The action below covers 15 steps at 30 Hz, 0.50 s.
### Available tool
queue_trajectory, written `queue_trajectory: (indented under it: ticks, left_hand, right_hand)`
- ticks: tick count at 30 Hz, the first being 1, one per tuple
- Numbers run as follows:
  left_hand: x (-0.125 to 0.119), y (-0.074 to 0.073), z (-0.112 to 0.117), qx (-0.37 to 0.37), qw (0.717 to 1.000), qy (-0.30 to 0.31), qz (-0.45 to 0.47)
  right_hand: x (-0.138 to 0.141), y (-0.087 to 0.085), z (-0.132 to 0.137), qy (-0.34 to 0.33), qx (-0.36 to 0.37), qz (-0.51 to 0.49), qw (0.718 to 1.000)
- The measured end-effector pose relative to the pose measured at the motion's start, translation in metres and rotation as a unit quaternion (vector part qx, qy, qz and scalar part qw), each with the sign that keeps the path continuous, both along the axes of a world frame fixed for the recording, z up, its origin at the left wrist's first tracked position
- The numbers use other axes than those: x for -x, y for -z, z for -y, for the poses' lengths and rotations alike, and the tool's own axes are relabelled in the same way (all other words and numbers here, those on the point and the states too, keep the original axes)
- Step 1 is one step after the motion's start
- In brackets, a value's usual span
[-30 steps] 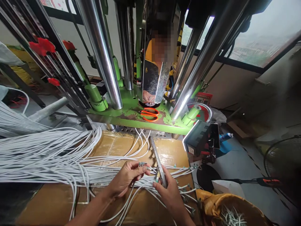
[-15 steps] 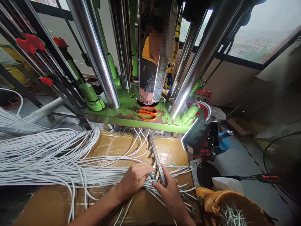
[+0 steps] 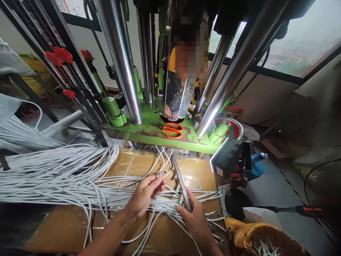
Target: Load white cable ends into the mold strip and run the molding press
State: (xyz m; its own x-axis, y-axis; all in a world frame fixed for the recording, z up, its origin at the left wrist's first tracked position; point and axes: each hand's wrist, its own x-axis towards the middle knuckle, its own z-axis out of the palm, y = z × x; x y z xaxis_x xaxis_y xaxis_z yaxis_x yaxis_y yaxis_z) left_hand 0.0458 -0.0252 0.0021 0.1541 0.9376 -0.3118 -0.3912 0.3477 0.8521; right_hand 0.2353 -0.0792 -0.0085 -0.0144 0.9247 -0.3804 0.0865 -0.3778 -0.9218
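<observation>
My left hand [image 3: 144,195] is closed in a pinch on the end of a white cable [image 3: 159,175] with a small teal plug tip, lifted a little above the brown cardboard-covered table [image 3: 61,227]. My right hand [image 3: 193,217] grips the near end of a long narrow metal bar [image 3: 181,183] that lies across the table toward the green machine. A wide bundle of white cables [image 3: 53,174] runs from the left under both hands, their teal-tipped ends [image 3: 210,193] fanning out to the right.
A green machine base [image 3: 149,128] with chrome columns [image 3: 122,60] stands behind the table, orange scissors [image 3: 172,129] lying on it. A black box [image 3: 230,160] hangs at the right. A yellow bag [image 3: 263,238] of scraps sits lower right. A person's reflection shows in the centre metal plate.
My left hand has drawn back from the bar and lifted up and left with one cable end pinched. My right hand stays on the bar.
</observation>
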Motion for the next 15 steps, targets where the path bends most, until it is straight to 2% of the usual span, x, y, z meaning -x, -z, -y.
queue_trajectory:
  ticks: [2,4,6,8,10,12,15]
  left_hand:
    - [0.001,-0.002,-0.001,0.020,0.999,-0.021,0.034]
    - [0.002,-0.004,-0.005,0.015,1.000,-0.018,0.019]
    - [0.002,-0.005,-0.010,-0.009,0.999,0.032,-0.041]
    - [0.001,-0.003,-0.015,-0.064,0.981,0.106,-0.150]
    - [0.001,0.002,-0.020,-0.141,0.936,0.156,-0.283]
    - [0.000,0.008,-0.023,-0.222,0.878,0.166,-0.390]
    - [-0.001,0.014,-0.026,-0.327,0.809,0.158,-0.462]
  right_hand:
    - [0.000,-0.002,0.000,0.000,-0.003,0.006,1.000]
    - [0.001,-0.003,0.000,-0.001,-0.005,0.009,1.000]
    - [0.002,-0.002,0.000,0.006,0.002,0.003,1.000]
    - [0.002,0.001,-0.001,0.019,0.012,-0.003,1.000]
    - [0.002,0.005,-0.002,0.024,0.012,0.000,1.000]
    - [0.001,0.008,-0.003,0.023,0.006,0.007,1.000]
    - [0.000,0.011,-0.003,0.025,0.007,0.003,1.000]
